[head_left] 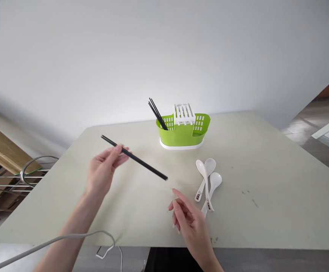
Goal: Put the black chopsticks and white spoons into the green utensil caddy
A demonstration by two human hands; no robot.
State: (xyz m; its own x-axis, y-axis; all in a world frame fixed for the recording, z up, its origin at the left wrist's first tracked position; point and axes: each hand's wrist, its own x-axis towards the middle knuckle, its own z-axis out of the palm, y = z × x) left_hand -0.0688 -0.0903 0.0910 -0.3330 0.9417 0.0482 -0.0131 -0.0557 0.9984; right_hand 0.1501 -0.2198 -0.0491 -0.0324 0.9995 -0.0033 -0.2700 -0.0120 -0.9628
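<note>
Black chopsticks (144, 163) are pinched between the thumb and fingers of my left hand (103, 170), held tilted above the table with their thick ends toward the right. My right hand (191, 223) is empty, its fingers apart and loosely curled, just below those thick ends. Close beside it, white spoons (202, 168) lie crossed over one another. Behind them stands a green utensil basket (183, 135) with a white base and a white slatted piece (184, 114) across its middle. Several more black chopsticks (158, 115) lean in its left compartment.
The pale table (266, 158) meets a white wall at the back. A grey cable (59, 238) crosses in front at the lower left, over my left forearm. Left of the table are a metal wire rack (14, 181) and cardboard (7, 145).
</note>
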